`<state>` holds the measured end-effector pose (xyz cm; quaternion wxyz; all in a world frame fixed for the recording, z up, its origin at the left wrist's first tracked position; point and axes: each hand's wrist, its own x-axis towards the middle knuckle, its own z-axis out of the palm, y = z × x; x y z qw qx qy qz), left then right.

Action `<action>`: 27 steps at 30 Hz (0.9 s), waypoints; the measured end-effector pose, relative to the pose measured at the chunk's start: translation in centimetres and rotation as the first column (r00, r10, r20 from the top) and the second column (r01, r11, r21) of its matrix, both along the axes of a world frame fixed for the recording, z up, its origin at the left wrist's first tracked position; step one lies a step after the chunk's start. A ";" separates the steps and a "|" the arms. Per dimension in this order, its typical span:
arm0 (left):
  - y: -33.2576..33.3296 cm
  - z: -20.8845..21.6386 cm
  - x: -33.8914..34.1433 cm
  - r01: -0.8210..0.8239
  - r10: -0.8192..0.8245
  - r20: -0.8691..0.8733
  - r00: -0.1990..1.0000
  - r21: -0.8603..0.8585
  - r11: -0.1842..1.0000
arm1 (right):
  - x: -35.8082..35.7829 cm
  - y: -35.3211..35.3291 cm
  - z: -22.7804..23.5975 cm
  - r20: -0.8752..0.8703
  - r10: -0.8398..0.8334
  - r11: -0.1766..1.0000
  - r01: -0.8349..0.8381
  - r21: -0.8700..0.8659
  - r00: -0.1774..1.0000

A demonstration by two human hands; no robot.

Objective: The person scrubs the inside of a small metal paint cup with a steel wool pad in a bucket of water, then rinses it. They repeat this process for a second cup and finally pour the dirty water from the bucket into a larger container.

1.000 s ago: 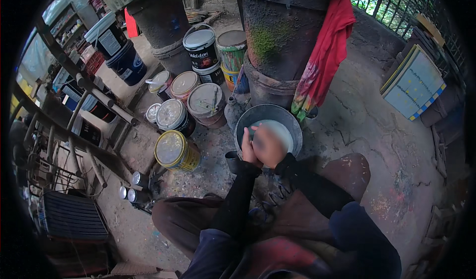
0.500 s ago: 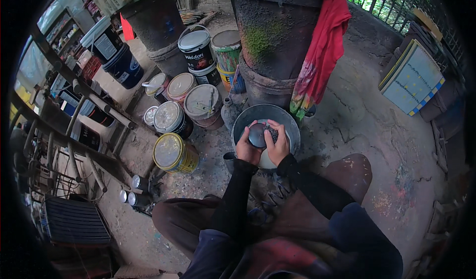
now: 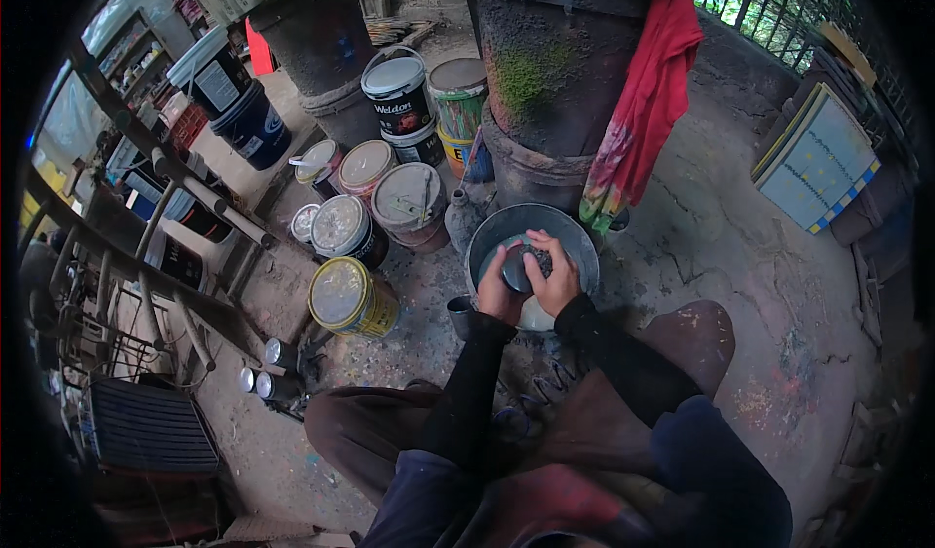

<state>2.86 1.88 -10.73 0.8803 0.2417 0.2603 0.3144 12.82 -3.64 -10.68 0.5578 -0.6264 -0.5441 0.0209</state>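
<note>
Both my hands are over a round grey basin (image 3: 585, 243) with pale, cloudy liquid low inside it. My left hand (image 3: 499, 298) is curled around the left side of a smooth, dark rounded object (image 3: 515, 271), perhaps a small bowl or pot. My right hand (image 3: 558, 282) closes on its right side, the fingers bent over the top. Between the right fingers and that object shows a dark, rough, speckled patch (image 3: 537, 255); I cannot tell whether it is a separate pad. The object's underside is hidden by my palms.
A dark cup (image 3: 462, 315) and a grey bottle (image 3: 462, 219) stand left of the basin. Several lidded paint buckets, including a yellow one (image 3: 353, 298), lie further left. Behind rises a large dark pot (image 3: 570, 71) with a red cloth (image 3: 654, 90) over it. A coiled hose (image 3: 545, 387) lies before me.
The whole view has shifted slightly, moving the scene to the right. The dark object is turned in my hands, showing less of its round face, and my right fingers reach further over it.
</note>
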 end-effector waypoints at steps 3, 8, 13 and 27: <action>-1.0 -2.2 0.5 0.006 -0.007 -0.013 1.000 -0.078 0.997 | 0.0 0.3 0.5 -0.042 -0.055 0.989 0.048 -0.141 0.998; -0.4 -1.4 0.3 -0.066 0.063 -0.050 0.997 -0.042 0.997 | -0.8 -0.3 0.4 0.116 0.056 0.996 -0.063 0.058 0.992; 0.2 -1.8 0.5 -0.089 0.193 -0.258 0.947 0.366 0.926 | 3.4 -0.1 -0.8 -0.371 -0.171 0.950 0.053 -0.308 0.913; 0.9 -1.5 0.2 0.290 -0.315 -0.181 0.932 -0.151 0.945 | 3.2 -0.3 0.7 -0.801 0.012 0.866 -0.407 -0.291 0.599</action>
